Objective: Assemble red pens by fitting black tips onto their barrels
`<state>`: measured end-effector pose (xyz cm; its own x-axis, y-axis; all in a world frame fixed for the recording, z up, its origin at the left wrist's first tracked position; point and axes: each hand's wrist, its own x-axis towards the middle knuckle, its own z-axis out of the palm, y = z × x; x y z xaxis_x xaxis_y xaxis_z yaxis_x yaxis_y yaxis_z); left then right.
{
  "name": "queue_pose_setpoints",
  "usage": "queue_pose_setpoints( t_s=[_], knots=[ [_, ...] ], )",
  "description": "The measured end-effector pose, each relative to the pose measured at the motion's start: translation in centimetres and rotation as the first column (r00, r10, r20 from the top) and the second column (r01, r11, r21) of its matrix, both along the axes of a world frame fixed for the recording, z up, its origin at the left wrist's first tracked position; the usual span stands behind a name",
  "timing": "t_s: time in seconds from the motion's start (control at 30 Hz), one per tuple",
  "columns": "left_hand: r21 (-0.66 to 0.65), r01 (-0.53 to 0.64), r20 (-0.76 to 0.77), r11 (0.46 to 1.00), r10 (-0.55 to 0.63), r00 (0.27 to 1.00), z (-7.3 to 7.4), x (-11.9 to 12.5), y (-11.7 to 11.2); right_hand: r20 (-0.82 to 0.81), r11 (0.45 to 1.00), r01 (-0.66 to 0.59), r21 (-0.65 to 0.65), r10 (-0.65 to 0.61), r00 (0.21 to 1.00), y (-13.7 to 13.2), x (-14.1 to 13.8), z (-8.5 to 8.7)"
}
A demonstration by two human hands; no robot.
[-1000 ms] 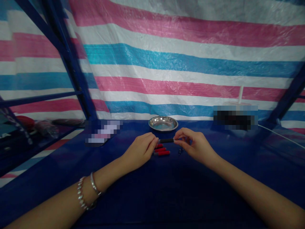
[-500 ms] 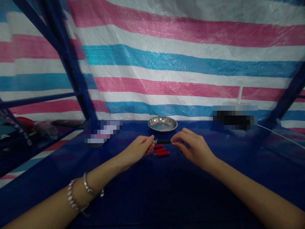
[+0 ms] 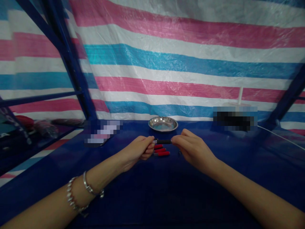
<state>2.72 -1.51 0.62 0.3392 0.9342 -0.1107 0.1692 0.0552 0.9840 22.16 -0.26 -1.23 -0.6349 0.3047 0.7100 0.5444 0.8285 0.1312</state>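
Observation:
Between my two hands, level above the blue table, is a slim pen-like thing with a black sleeve and a shiny narrow left end. My left hand pinches that narrow end, thumb on top and fingers curled beneath. At the other end, the thumb and fingers of my right hand are closed on the tip of the black sleeve, which they partly hide. Below it on the table lie several red pieces of similar shape, side by side. A tiny shiny part sits just left of my right hand's underside.
A round steel dish stands behind my hands by the striped sheet. On the blue table, a blurred-out flat object lies left and a blurred dark object stands right, with a white cable nearby. Blue frame posts flank the table.
My right hand has turned, its fingers now more curled over the black sleeve's end. The left hand keeps its pinch and has hardly moved.

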Motion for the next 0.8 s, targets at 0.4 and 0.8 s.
queue_pose_setpoints(
  t_s=[0.4,0.8],
  knots=[
    [0.302,-0.097,-0.291,0.948,0.188,0.938,0.1,-1.0,1.1,-0.06,0.997,0.052,-0.063,-0.055,0.997,0.4,0.2,-0.1],
    [0.703,0.142,-0.671,0.697,0.583,0.459,-1.1,-4.4,4.1,-0.17,0.97,0.028,-0.243,-0.07,0.983,0.4,0.1,-0.4]
  ],
)
